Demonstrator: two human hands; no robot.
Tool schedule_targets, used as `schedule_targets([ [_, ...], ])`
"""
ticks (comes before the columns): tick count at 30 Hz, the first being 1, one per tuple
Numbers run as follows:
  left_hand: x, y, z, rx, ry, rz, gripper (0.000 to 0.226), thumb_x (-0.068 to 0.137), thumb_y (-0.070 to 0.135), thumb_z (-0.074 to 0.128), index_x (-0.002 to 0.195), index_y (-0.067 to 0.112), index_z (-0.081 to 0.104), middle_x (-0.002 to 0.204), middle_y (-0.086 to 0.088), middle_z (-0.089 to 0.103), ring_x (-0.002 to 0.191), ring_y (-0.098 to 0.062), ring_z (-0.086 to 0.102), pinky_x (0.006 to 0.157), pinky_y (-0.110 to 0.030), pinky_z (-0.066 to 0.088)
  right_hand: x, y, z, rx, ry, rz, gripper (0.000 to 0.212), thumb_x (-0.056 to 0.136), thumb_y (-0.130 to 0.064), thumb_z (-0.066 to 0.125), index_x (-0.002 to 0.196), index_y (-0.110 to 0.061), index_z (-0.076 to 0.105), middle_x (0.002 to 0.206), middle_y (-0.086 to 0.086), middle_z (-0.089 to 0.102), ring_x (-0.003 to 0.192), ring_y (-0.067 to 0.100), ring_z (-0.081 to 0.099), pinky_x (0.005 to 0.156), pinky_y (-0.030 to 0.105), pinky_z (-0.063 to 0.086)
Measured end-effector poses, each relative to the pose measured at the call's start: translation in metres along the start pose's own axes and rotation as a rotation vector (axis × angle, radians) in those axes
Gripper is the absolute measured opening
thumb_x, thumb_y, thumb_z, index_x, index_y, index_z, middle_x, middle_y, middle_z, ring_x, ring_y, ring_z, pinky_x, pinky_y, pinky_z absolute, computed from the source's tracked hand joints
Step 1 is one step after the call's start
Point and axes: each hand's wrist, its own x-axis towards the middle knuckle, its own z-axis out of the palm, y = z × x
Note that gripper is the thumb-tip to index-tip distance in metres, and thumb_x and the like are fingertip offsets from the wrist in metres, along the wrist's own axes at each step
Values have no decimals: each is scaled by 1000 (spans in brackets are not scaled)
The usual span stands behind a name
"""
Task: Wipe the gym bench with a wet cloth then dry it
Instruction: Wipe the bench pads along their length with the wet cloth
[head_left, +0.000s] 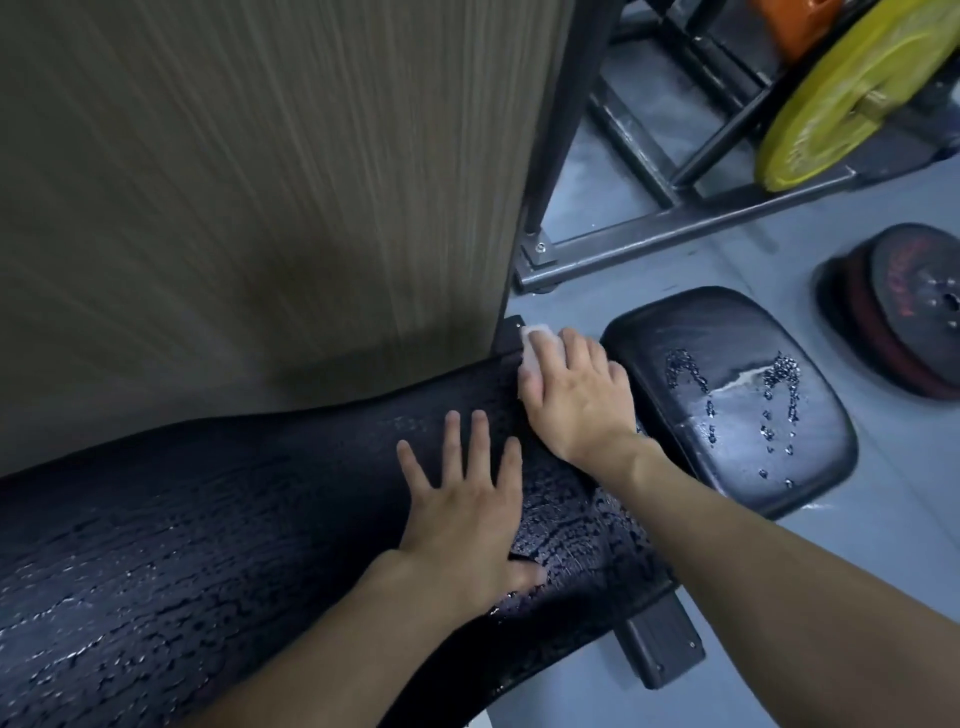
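The long black back pad of the gym bench (208, 519) runs from lower left to centre, its cracked surface beaded with water. My left hand (467, 499) lies flat on it with fingers spread. My right hand (569, 395) presses a small white cloth (693, 343) against the pad's far end, beside the wall; most of the cloth is hidden under the fingers. The separate black seat pad (727, 395) lies to the right, with water drops and a torn patch on it.
A wood-grain wall panel (260, 182) rises right behind the bench. On the grey floor stand a black metal rack frame (675, 218), a yellow weight plate (852, 98) and a stack of dark plates (904, 312). The bench's metal bracket (660, 644) sticks out below.
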Motion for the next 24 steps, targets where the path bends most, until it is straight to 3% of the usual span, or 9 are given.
schedule_targets([
  [4,-5,10,6,-5,-13,4,125,76,73,60,152,14,-19,154,-22,-35,140,-42,-34,106,-77,-7,-29,21,-4,22,-21,99,59,101,-42,26,153,-17,20,129,19,48,109,38,52,90,48,44],
  [8,-17,27,23,-17,-2,30,121,78,72,58,152,20,-22,153,-21,-38,140,-41,-36,103,-80,-8,-81,33,2,-62,-4,161,69,96,-45,16,151,-4,23,119,27,52,95,42,54,81,49,47],
  [11,-16,26,26,-49,16,17,123,75,72,62,152,23,-20,153,-19,-38,140,-40,-35,101,-82,-7,-106,39,10,-113,-45,182,74,94,-49,6,155,-8,16,135,25,44,106,41,47,89,52,43],
  [14,-11,24,25,-74,24,14,127,72,72,67,153,25,-18,155,-16,-36,142,-39,-33,100,-82,-6,-106,34,7,-48,22,240,66,99,-47,19,156,-14,12,138,21,42,114,42,46,94,51,39],
  [24,-5,18,32,-72,112,-5,128,60,81,67,154,38,-9,162,-3,-25,147,-27,-26,102,-80,-4,-124,45,17,120,152,229,50,101,-41,30,146,-19,33,137,19,44,123,41,41,100,50,36],
])
